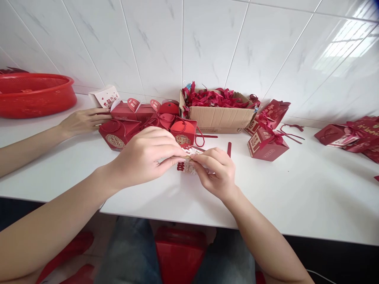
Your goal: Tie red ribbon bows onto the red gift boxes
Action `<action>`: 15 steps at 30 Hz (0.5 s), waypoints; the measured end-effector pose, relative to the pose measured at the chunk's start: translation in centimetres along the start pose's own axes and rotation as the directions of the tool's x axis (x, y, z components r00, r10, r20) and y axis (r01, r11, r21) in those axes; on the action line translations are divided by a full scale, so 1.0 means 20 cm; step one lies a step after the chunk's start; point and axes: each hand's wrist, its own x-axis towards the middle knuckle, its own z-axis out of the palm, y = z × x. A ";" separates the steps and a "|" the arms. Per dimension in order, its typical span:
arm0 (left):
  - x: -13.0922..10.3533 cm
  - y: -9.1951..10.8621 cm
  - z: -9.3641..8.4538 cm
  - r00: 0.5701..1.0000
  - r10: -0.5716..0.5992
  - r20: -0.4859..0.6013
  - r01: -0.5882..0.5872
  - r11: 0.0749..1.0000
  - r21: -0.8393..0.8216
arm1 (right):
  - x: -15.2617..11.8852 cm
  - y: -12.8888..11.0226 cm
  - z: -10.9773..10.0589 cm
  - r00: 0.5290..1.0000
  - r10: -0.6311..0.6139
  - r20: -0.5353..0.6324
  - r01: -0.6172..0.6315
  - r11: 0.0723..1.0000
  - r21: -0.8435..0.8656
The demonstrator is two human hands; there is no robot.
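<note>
A small white and red printed paper gift box (187, 167) sits on the white table in front of me, largely covered by my fingers. My left hand (148, 156) pinches its top edge between thumb and fingers. From the other side, my right hand (215, 170) pinches the same edge, fingertips close to those of my left hand. Just behind my left hand stand several red gift boxes (120, 132) with twisted red cords and gold round prints. A narrow red strip (229, 149) lies beyond my right hand.
At the left, another person's hand (84, 121) touches a white printed box (104, 96). A red plastic basin (37, 96) stands behind it. Against the tiled wall is a cardboard box (219, 118) of red ribbons. Red ribbon-tied boxes (268, 146) are at the right.
</note>
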 end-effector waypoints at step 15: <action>0.10 -0.04 0.04 0.937 -0.328 -0.119 0.282 0.913 -0.296 | -0.01 0.08 0.07 0.882 0.467 0.054 -0.449 0.803 0.392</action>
